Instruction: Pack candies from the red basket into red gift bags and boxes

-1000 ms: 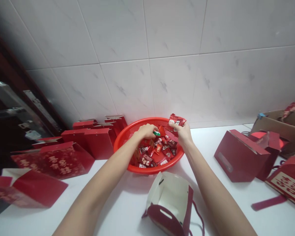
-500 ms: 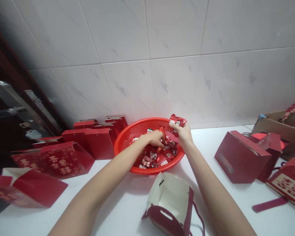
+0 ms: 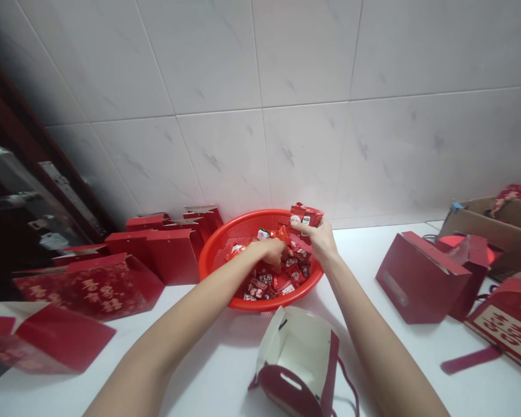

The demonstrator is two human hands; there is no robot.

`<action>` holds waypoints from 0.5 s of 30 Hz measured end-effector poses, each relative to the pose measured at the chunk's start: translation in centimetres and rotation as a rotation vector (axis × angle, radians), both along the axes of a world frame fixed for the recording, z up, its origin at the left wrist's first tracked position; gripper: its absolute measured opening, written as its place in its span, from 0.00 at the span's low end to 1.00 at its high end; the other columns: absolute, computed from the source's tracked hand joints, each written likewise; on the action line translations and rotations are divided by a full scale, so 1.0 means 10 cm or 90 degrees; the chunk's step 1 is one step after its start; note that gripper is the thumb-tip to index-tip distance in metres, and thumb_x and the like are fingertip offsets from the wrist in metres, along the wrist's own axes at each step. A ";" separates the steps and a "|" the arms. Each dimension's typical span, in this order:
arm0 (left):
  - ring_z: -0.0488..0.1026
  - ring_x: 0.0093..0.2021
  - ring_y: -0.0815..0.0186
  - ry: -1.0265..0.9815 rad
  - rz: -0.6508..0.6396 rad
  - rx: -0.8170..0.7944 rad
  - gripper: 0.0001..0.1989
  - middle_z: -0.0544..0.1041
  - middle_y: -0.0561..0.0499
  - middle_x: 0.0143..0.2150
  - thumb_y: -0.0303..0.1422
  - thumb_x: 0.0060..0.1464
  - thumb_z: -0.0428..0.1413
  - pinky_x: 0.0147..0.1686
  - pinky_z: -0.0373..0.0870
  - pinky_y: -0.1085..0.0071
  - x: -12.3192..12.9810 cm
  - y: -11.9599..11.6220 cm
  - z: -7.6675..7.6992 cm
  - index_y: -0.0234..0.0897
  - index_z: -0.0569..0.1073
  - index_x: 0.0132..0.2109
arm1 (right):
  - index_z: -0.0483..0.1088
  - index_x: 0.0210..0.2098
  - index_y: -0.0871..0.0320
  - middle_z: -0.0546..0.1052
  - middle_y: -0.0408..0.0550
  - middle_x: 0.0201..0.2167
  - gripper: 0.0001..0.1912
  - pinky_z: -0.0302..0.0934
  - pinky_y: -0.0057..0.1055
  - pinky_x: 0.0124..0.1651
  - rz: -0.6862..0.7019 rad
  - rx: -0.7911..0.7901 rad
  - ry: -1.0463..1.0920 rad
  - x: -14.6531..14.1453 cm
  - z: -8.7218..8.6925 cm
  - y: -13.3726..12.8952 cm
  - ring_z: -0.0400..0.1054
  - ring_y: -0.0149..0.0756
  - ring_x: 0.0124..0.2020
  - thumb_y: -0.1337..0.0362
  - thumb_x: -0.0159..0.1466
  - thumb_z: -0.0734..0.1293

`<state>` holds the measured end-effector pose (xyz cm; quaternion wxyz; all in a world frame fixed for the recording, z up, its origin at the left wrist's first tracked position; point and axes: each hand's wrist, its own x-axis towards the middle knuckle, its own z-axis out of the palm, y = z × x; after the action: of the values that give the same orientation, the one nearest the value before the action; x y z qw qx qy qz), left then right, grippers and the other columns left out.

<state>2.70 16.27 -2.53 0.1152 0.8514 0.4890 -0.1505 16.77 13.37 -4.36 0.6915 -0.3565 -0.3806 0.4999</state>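
A red plastic basket [image 3: 219, 243] by the tiled wall holds many small wrapped packets [image 3: 264, 279], mostly red. My left hand [image 3: 274, 253] reaches down among them with its fingers curled; what it grips, if anything, is hidden. Over the basket's right rim, my right hand [image 3: 322, 236] holds red wrapped packets [image 3: 306, 216] between thumb and fingers. In front of the basket, an open box [image 3: 301, 341], cream inside and dark red outside, lies with its mouth toward the basket and a cord at its right side.
Several red boxes [image 3: 171, 255] stand at the left beside a dark door frame. At the right are more red boxes [image 3: 421, 278], a cardboard carton [image 3: 473, 223] and a dark red strip [image 3: 471, 359] on the white table [image 3: 217, 370].
My left hand has shifted slightly within the packets, its fingers curled lower. The packets in my right hand have tilted a little. The whole view has moved slightly.
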 end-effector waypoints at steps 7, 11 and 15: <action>0.70 0.26 0.65 -0.535 0.133 0.080 0.15 0.73 0.54 0.21 0.42 0.38 0.67 0.29 0.64 0.70 -0.39 0.17 0.29 0.35 0.75 0.24 | 0.75 0.33 0.59 0.81 0.45 0.30 0.23 0.71 0.39 0.43 0.001 0.013 -0.001 0.00 0.00 0.00 0.75 0.40 0.33 0.60 0.39 0.82; 0.72 0.28 0.66 -0.834 0.151 0.069 0.23 0.76 0.52 0.24 0.50 0.33 0.70 0.33 0.67 0.69 -0.43 -0.04 0.41 0.34 0.75 0.25 | 0.75 0.34 0.59 0.82 0.47 0.33 0.24 0.71 0.40 0.45 0.045 0.043 -0.016 -0.01 0.03 -0.02 0.76 0.42 0.37 0.57 0.42 0.81; 0.73 0.30 0.68 -0.995 0.176 0.077 0.22 0.77 0.53 0.26 0.48 0.36 0.71 0.37 0.70 0.70 -0.44 -0.38 0.41 0.35 0.74 0.27 | 0.74 0.39 0.58 0.82 0.49 0.36 0.26 0.71 0.42 0.47 0.123 0.060 -0.072 0.01 0.16 -0.15 0.77 0.45 0.40 0.54 0.45 0.80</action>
<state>-1.71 12.46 1.62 0.3963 0.6466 0.3752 0.5330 16.85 11.89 -2.79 0.6336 -0.3130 -0.4743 0.5250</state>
